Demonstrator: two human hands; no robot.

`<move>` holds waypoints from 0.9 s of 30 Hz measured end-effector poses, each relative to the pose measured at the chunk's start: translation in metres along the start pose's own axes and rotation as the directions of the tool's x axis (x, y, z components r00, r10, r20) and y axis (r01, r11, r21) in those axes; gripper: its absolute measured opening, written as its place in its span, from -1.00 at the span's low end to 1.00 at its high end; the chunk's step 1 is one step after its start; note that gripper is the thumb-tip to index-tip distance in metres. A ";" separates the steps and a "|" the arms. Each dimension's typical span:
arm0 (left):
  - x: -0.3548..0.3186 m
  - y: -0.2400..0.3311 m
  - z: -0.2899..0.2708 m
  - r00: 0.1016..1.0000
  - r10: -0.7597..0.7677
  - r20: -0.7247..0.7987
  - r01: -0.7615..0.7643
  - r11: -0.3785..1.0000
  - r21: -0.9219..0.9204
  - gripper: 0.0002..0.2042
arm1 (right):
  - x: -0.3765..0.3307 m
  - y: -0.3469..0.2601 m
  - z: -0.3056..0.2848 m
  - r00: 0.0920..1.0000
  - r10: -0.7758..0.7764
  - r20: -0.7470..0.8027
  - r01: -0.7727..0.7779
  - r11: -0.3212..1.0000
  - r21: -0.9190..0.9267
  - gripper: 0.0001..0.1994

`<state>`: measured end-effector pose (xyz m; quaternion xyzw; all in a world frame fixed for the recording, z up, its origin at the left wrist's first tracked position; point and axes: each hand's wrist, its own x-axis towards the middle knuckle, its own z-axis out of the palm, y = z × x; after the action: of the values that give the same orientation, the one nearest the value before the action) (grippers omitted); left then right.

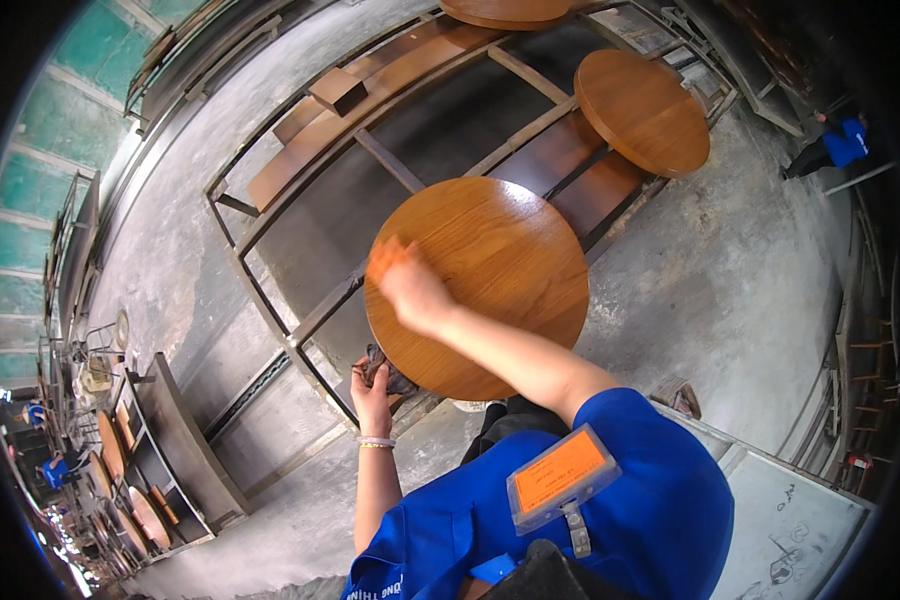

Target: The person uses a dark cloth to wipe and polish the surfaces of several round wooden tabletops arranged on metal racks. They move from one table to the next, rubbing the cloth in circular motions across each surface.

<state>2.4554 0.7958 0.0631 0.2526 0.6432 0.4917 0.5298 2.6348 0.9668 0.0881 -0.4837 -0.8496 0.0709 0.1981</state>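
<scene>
In the head view, the round wooden tabletop lies at the near side of a slatted rack. It looks stiff, fairly heavy and perhaps slippery where glossy; the rim seems the best hold. The left hand has its fingers pinching a crumpled dark cloth; the right hand meets a blurred orange cloth, its finger state unclear. Around lies stained concrete floor.

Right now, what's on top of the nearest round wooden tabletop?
At its left side, the right hand with a blurred orange item, possibly cloth. The round wooden tabletop directly beneath both is covered.
</scene>
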 end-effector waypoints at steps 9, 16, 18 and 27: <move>-0.003 0.002 -0.001 0.999 -0.047 -0.015 0.047 0.999 -0.018 -0.67 | -0.025 0.162 -0.049 0.821 0.471 -0.324 -0.505 0.863 -0.026 -0.53; -0.008 0.005 0.003 0.999 -0.045 -0.024 0.045 0.999 -0.012 -0.66 | -0.061 -0.002 -0.022 0.990 -0.138 -0.035 0.143 0.942 0.304 -0.49; -0.010 0.007 0.004 0.999 -0.045 -0.014 0.044 0.999 -0.021 -0.65 | -0.061 0.038 -0.036 0.998 -0.035 -0.051 0.046 0.974 0.221 -0.49; -0.011 0.007 0.003 1.000 -0.026 -0.016 0.026 1.000 -0.009 -0.67 | -0.058 0.049 -0.028 0.956 0.224 -0.188 -0.203 0.971 0.126 -0.47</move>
<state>2.4603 0.7906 0.0740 0.2381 0.6485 0.4895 0.5322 2.7110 0.9408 0.0825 -0.5663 -0.7630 0.0872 0.2992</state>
